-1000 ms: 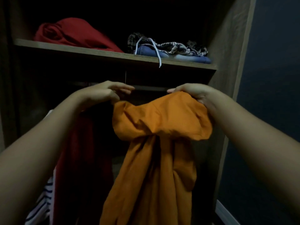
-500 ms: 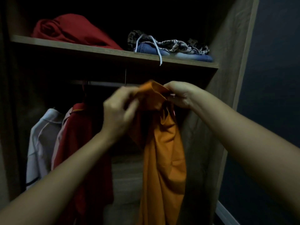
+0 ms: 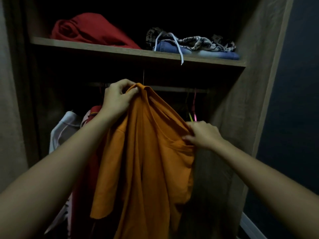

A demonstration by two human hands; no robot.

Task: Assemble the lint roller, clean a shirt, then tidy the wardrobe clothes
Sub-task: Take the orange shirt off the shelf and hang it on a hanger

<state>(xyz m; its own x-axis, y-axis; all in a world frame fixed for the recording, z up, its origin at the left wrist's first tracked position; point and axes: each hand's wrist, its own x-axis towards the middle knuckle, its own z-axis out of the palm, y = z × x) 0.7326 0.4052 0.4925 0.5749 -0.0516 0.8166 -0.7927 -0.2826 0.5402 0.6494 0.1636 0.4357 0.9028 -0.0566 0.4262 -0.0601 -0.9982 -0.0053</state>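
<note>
An orange shirt [image 3: 146,161] hangs in front of the open wardrobe, held up at its top. My left hand [image 3: 117,99] pinches the shirt's top edge just below the hanging rail [image 3: 174,89]. My right hand [image 3: 202,135] grips the shirt's neckline lower down and to the right, pulling it open. The rest of the shirt drops loosely between my forearms. No lint roller is in view.
A wooden shelf [image 3: 107,49] above carries a bundled red garment [image 3: 91,30] and a pile of blue and patterned clothes [image 3: 193,44] with a dangling white cord. White and red clothes [image 3: 69,128] hang at the left. Coloured hangers [image 3: 192,109] hang at the right by the wardrobe's side wall [image 3: 255,83].
My right hand has dropped from the shirt's top down to the right and now holds the neckline. The shirt has spread wider. My left hand stays at the top.
</note>
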